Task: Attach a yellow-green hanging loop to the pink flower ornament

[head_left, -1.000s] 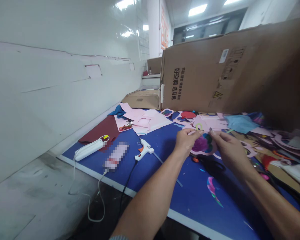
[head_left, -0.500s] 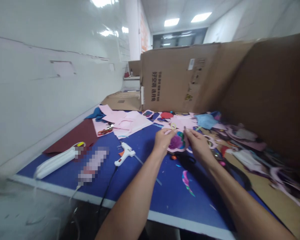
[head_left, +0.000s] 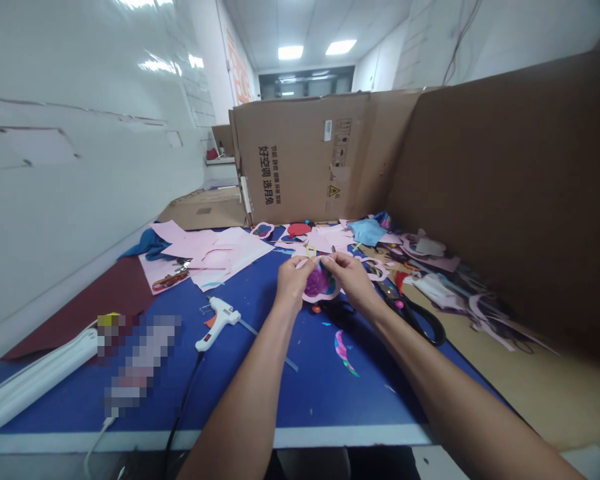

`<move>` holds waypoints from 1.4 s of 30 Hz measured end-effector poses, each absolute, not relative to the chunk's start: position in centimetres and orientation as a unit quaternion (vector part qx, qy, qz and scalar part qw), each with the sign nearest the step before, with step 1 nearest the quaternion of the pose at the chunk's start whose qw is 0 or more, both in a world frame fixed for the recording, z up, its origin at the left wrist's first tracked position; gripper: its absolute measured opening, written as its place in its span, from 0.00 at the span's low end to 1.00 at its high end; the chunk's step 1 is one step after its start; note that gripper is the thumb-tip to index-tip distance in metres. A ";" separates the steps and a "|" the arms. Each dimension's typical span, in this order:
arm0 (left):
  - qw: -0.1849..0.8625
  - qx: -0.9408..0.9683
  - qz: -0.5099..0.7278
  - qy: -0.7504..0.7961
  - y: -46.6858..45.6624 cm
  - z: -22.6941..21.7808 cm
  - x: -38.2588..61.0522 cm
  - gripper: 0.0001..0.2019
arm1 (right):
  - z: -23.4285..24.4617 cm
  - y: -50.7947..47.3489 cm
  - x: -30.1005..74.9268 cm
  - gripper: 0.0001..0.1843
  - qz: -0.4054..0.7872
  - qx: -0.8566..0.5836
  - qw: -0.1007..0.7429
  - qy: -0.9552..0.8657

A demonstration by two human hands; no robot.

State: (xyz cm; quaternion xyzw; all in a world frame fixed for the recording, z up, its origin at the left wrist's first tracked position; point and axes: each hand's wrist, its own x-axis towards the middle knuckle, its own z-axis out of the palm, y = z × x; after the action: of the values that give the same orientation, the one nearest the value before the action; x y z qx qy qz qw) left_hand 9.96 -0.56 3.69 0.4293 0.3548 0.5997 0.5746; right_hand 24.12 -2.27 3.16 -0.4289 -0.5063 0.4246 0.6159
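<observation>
A small scalloped piece (head_left: 319, 287) with a pink border and a shiny purple and teal middle hangs between my hands above the blue table. My left hand (head_left: 293, 281) pinches its upper left edge. On its upper right edge my right hand (head_left: 349, 277) is closed too, the thumbs nearly meeting. A yellow loop (head_left: 311, 251) sticks up at the top of the piece. Just below it shows an orange bead (head_left: 317, 309); whether it is attached I cannot tell. Part of the piece is hidden behind my fingers.
A white glue gun (head_left: 221, 321) lies left of my arms, near a white power strip (head_left: 45, 383). Black-handled scissors (head_left: 427, 323) rest by my right forearm. Pink sheets (head_left: 230, 250) and scraps cover the back; cardboard (head_left: 300, 160) walls stand behind and right.
My hands have drawn closer together along the top edge of the scalloped piece. The camera view has swung to the right, so everything appears further left.
</observation>
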 end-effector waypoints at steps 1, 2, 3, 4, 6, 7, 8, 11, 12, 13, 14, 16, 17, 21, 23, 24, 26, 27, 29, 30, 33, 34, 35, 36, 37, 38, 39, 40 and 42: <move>0.576 0.427 0.600 0.355 -0.6 3.7 10.0 0.23 | 3.2 -2.3 24.1 0.29 0.424 -0.429 0.617 -0.506; 0.575 0.427 0.601 0.355 -0.5 3.7 10.0 0.23 | 3.2 -2.3 24.1 0.30 0.423 -0.428 0.618 -0.506; 0.574 0.428 0.601 0.355 -0.5 3.7 10.0 0.23 | 3.2 -2.3 24.0 0.30 0.422 -0.428 0.618 -0.506; 0.572 0.431 0.601 0.355 -0.5 3.7 10.1 0.23 | 3.3 -2.3 24.0 0.30 0.423 -0.428 0.617 -0.507; 0.567 0.440 0.599 0.354 -0.5 3.7 10.1 0.23 | 3.3 -2.3 24.1 0.29 0.424 -0.428 0.616 -0.508; 0.565 0.444 0.598 0.355 -0.5 3.8 10.1 0.22 | 3.4 -2.4 24.1 0.29 0.425 -0.427 0.615 -0.509; 0.564 0.446 0.595 0.358 -0.5 3.8 10.0 0.22 | 3.5 -2.4 24.1 0.29 0.427 -0.426 0.615 -0.508; 0.566 0.444 0.588 0.369 -0.6 4.0 10.0 0.22 | 3.6 -2.6 24.1 0.29 0.434 -0.423 0.615 -0.504; 0.569 0.440 0.587 0.371 -0.6 4.0 10.0 0.22 | 3.7 -2.6 24.1 0.29 0.436 -0.422 0.616 -0.502; 0.572 0.436 0.587 0.371 -0.6 4.1 9.9 0.22 | 3.7 -2.6 24.1 0.29 0.438 -0.422 0.617 -0.499; 0.574 0.433 0.587 0.372 -0.6 4.1 9.9 0.22 | 3.7 -2.6 24.1 0.30 0.440 -0.422 0.618 -0.497; 0.576 0.428 0.588 0.373 -0.6 4.1 9.8 0.22 | 3.7 -2.6 24.2 0.30 0.443 -0.423 0.618 -0.493; 0.576 0.426 0.589 0.374 -0.6 4.1 9.8 0.22 | 3.7 -2.5 24.2 0.30 0.445 -0.423 0.618 -0.491; 0.581 0.423 0.588 0.371 -0.6 4.2 9.7 0.22 | 3.7 -2.5 24.4 0.29 0.449 -0.426 0.611 -0.494; 0.583 0.422 0.589 0.367 -0.7 4.2 9.7 0.22 | 3.6 -2.5 24.5 0.29 0.449 -0.426 0.608 -0.497; 0.583 0.423 0.589 0.365 -0.7 4.2 9.7 0.22 | 3.6 -2.4 24.5 0.30 0.449 -0.425 0.608 -0.498; 0.581 0.427 0.589 0.365 -0.7 4.2 9.7 0.22 | 3.6 -2.4 24.5 0.31 0.447 -0.425 0.609 -0.499; 0.578 0.430 0.589 0.367 -0.6 4.2 9.7 0.22 | 3.5 -2.4 24.5 0.31 0.446 -0.424 0.610 -0.500; 0.569 0.437 0.590 0.370 -0.6 4.1 9.7 0.21 | 3.5 -2.4 24.5 0.32 0.442 -0.425 0.611 -0.501; 0.566 0.438 0.592 0.371 -0.6 4.1 9.7 0.21 | 3.5 -2.5 24.5 0.32 0.439 -0.425 0.612 -0.502; 0.554 0.447 0.595 0.371 -0.5 4.0 9.8 0.20 | 3.6 -2.6 24.4 0.31 0.421 -0.431 0.615 -0.510; 0.549 0.456 0.594 0.371 -0.6 4.0 9.9 0.20 | 3.6 -2.6 24.4 0.31 0.413 -0.434 0.615 -0.513; 0.544 0.466 0.592 0.370 -0.6 4.0 9.9 0.20 | 3.6 -2.6 24.3 0.30 0.406 -0.437 0.614 -0.516; 0.540 0.475 0.589 0.368 -0.6 3.9 10.0 0.20 | 3.6 -2.6 24.3 0.30 0.401 -0.440 0.614 -0.518; 0.539 0.483 0.586 0.365 -0.6 3.9 10.0 0.20 | 3.6 -2.6 24.2 0.30 0.399 -0.442 0.614 -0.518; 0.539 0.487 0.584 0.362 -0.7 3.9 10.0 0.20 | 3.5 -2.5 24.2 0.30 0.400 -0.442 0.615 -0.516; 0.540 0.488 0.583 0.360 -0.7 3.8 10.0 0.20 | 3.4 -2.4 24.2 0.30 0.402 -0.443 0.615 -0.514; 0.541 0.488 0.582 0.361 -0.7 3.8 10.0 0.20 | 3.3 -2.4 24.2 0.30 0.403 -0.444 0.615 -0.511; 0.539 0.485 0.582 0.368 -0.7 3.9 10.0 0.20 | 3.3 -2.3 24.3 0.30 0.406 -0.447 0.614 -0.508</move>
State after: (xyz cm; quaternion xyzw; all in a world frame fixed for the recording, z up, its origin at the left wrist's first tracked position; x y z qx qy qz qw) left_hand 10.02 -0.75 3.89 0.4853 0.3681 0.5816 0.5391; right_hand 24.27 -2.35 3.26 -0.4474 -0.5079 0.4060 0.6140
